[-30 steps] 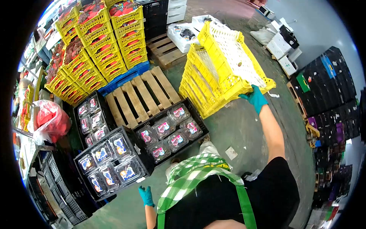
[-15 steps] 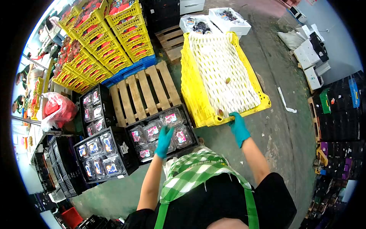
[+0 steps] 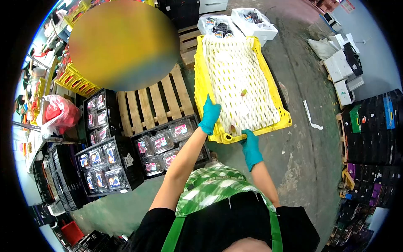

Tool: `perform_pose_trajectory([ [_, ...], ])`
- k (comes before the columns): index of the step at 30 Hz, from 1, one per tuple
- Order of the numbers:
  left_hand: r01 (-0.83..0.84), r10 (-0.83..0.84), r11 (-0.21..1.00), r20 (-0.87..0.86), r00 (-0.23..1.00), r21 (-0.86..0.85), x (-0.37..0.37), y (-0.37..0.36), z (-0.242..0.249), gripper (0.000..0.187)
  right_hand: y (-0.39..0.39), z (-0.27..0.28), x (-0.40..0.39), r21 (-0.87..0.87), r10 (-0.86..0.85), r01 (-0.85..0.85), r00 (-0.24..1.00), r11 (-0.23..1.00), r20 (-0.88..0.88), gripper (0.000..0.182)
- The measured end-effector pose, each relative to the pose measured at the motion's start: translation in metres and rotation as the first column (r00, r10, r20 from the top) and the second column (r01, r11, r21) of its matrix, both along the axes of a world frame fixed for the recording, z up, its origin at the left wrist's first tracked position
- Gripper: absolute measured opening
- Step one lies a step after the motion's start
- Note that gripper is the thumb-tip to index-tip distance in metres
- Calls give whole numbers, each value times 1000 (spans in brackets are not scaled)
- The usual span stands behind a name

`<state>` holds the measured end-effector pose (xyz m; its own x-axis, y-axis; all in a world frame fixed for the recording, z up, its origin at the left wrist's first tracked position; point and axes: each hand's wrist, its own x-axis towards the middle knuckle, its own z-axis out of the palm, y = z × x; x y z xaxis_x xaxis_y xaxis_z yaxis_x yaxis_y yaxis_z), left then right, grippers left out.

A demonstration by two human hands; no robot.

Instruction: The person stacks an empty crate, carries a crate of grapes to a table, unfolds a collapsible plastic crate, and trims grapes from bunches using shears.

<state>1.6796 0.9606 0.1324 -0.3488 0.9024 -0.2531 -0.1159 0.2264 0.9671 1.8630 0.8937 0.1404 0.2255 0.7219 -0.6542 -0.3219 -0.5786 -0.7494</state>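
Observation:
Both of my hands wear teal gloves and are at a yellow plastic crate (image 3: 275, 90). White foam netting (image 3: 239, 75) lines the crate, with a loose grape (image 3: 244, 93) and a darker one near the front corner on it. At the near end, my right hand (image 3: 252, 151) grips the rim, its fingers partly hidden beneath. My left hand (image 3: 210, 115) is closed over the left side rim near the front corner, one finger stretched forward along it. To the left is a black crate (image 3: 170, 167) holding clear plastic boxes with pink labels.
A wooden pallet (image 3: 156, 103) lies beyond the black crate. Another black crate (image 3: 136, 166) holds blue-labelled boxes. White boxes (image 3: 266, 35) of dark grapes stand behind the yellow crate. A white strip (image 3: 310, 115) lies on the floor to the right. A blurred oval hides the upper left.
My left hand has moved right from above the pink-labelled boxes onto the yellow crate's left rim. The crate has shifted slightly left, and my right hand has moved left with it.

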Motion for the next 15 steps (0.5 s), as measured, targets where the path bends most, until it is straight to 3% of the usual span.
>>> perform_pose_trajectory([
  [3,11,-11,1000,-61,998,-7,-4,3,-6,66,0,5,-4,-19,13,-13,999,1000,29,13],
  [7,-88,94,984,-33,995,158,5,-3,-4,66,-3,34,-13,60,-132,131,991,990,17,13],
  [11,-24,21,999,81,997,32,0,1,30,66,6,47,-5,99,-27,22,998,995,56,15],
  [14,-67,66,985,12,998,159,2,14,-2,66,17,42,-4,78,39,-45,997,996,73,15],
  [15,-8,-1,994,77,997,112,-4,16,-9,66,19,22,-3,57,41,-47,994,997,102,16],
])
